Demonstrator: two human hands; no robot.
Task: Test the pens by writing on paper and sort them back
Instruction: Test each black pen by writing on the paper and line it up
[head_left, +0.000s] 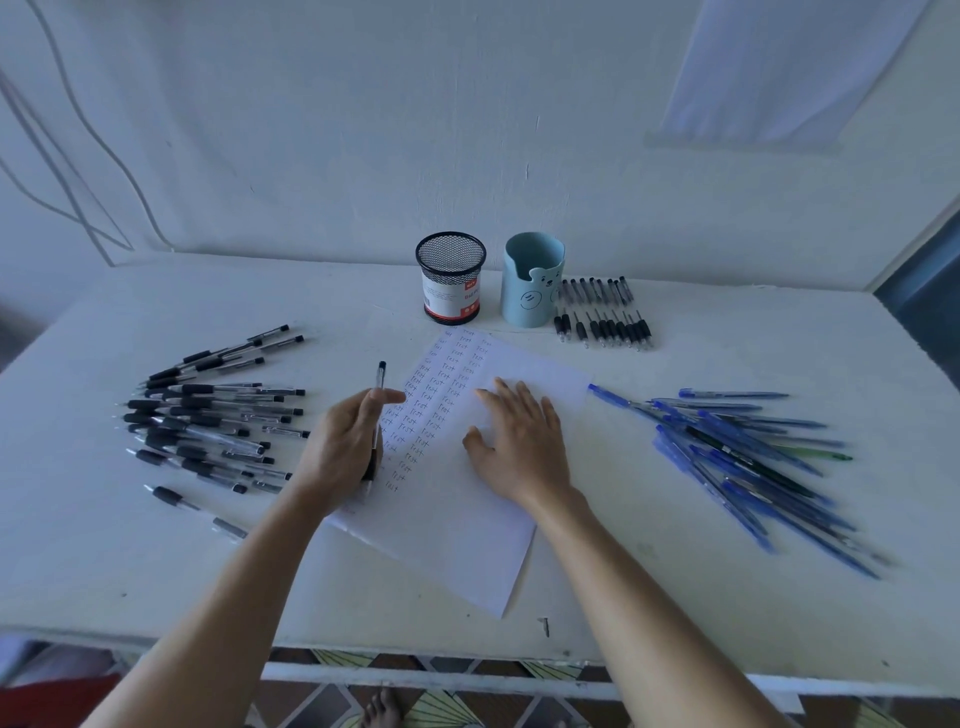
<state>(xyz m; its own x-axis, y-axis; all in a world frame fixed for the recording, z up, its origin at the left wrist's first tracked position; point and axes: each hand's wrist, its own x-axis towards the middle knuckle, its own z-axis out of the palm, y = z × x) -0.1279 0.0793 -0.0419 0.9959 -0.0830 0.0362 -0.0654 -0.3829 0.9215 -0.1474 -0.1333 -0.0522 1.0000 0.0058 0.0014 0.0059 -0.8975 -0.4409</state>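
Pen (381, 376) is lying in the left hand (343, 447), fingers curling round its barrel, over the paper's (467, 545) left edge; the right hand (519, 447) is pressing flat, fingers spread (steadying the sheet). A free row is probably calling for a light, short stroke.

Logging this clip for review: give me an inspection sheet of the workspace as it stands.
Surface: white table, some marks.
Job's things: paper with columns of "test"; black pen heap at left; blue pen heap at right; black pen rows beside blue cup; mesh cup.
Clutter: small dark object near front edge.
Hands: left hand grips a pen; right hand flat on paper.
Cables: cables on wall, far left.
Surroundings: white wall; tiled floor below.
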